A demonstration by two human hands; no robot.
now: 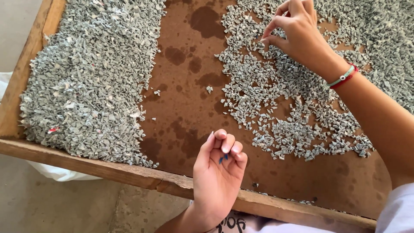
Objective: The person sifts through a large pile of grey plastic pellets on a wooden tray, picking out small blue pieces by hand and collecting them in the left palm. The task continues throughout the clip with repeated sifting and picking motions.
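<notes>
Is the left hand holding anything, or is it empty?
Not empty. The left hand is cupped with fingers curled, and small blue pieces lie in the palm, above the brown board.

I see a sorting workshop. A stained wooden tray point(185, 108) holds heaps of grey plastic chips point(90, 77) over a bare concrete floor point(39, 203).

Left hand point(217, 172) palm-up, fingers point(227, 143) curled inward, right hand point(297, 32) reaching forward, fingertips pinched
</notes>
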